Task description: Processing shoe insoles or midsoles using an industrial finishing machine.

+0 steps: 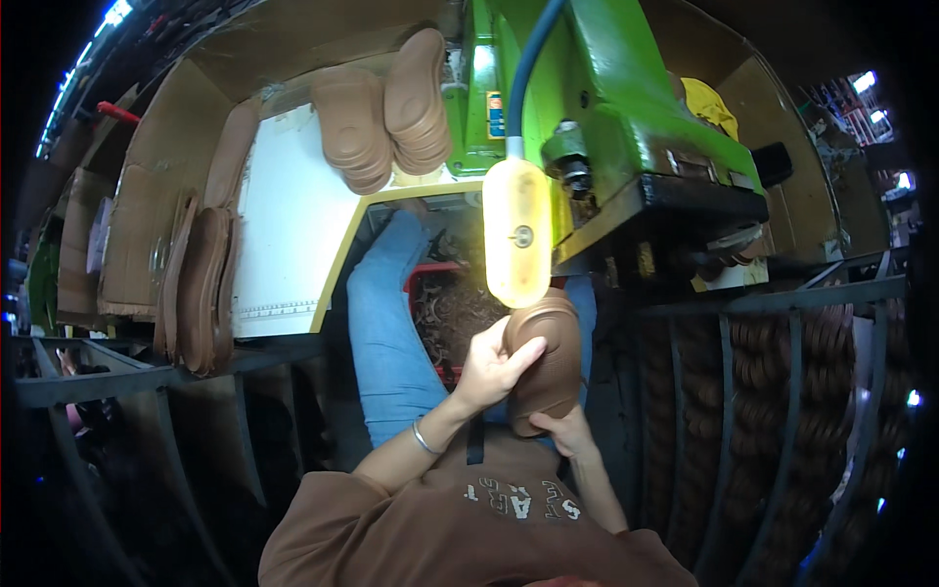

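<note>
A brown shoe sole (550,364) is held upright in both my hands, just below a glowing yellow lamp (516,233) on a green machine (626,108). My left hand (489,368) grips the sole's left edge, thumb across its face. Under the sole's lower end, my right hand (562,430) cups it from below. A silver bangle (423,437) circles my left wrist.
Two stacks of brown soles (386,112) lean on a white table (289,225) behind the machine. More soles (201,289) stand on edge at the table's left. Long stacked rows of soles (782,411) fill a metal rack on the right. Cardboard walls surround the table.
</note>
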{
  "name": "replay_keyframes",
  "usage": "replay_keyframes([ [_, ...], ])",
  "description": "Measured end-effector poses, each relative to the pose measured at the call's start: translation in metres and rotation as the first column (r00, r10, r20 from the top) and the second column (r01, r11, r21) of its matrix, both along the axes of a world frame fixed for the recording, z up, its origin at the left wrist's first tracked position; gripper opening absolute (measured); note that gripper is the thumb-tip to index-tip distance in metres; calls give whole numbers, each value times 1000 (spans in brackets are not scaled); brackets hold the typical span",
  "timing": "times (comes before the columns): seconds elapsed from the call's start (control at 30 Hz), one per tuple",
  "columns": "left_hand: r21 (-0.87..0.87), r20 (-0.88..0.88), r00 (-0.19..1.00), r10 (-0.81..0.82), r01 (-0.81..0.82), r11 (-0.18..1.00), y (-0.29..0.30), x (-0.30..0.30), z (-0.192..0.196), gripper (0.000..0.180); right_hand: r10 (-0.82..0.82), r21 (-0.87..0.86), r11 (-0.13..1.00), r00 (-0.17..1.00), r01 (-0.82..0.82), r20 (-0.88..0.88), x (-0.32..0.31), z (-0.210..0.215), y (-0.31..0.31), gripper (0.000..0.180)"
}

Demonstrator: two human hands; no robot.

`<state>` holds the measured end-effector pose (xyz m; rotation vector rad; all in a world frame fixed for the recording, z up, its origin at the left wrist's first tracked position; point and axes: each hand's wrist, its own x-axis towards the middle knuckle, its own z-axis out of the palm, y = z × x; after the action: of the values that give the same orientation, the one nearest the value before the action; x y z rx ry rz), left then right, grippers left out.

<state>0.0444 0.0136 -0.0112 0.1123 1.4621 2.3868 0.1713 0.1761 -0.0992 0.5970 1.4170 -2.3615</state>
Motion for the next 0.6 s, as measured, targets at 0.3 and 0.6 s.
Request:
replay_keyframes([
  [0.3, -373, -314, 949, 32, -154, 915, 15, -40, 26, 16, 45, -208, 977, 999, -48, -21, -4, 0, -25, 52],
  [0.6, -164, -31, 988, 153, -156, 974, 10, -21, 12, 15, -332, 79, 933, 924, 351, -189, -1, 49, 54, 49],
])
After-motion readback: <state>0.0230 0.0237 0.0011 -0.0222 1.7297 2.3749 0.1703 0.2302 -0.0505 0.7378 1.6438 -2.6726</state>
